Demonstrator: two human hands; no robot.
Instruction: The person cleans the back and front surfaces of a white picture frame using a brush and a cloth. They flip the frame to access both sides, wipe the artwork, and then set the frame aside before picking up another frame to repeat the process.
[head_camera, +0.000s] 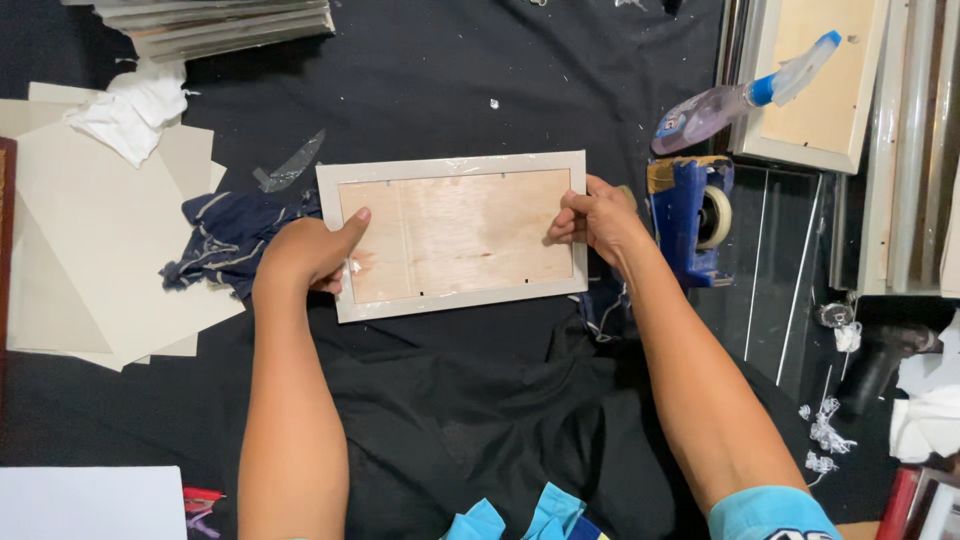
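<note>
At the centre of the black cloth (480, 90), a pale picture frame (455, 166) is lying face down with its plywood backing board (460, 235) showing, and I am using that frame as the landmark. I am watching the left hand (312, 252) resting over the frame's left end, palm down, fingers curled loosely around that edge, thumb stretched flat onto the board. The right hand (592, 218) is gripping the frame's right end, fingers bent tight over the rail; nothing else is in either hand.

Risks, as I am judging them from this view:
- Thin clear film appears to be wrapping the frame, so the left palm may be slipping on it if pressure is uneven.
- A blue tape dispenser (692, 215) is standing just right of the frame, near the right knuckles; a sideways shove could be knocking it over.
- A spray bottle (735, 95) is lying above and right of the frame, well within a careless sweep.
- A dark blue rag (225, 235) is bunching against the frame's left end and could be snagging under it.
- Sheets of pale card (100, 260) are lying further left.
</note>
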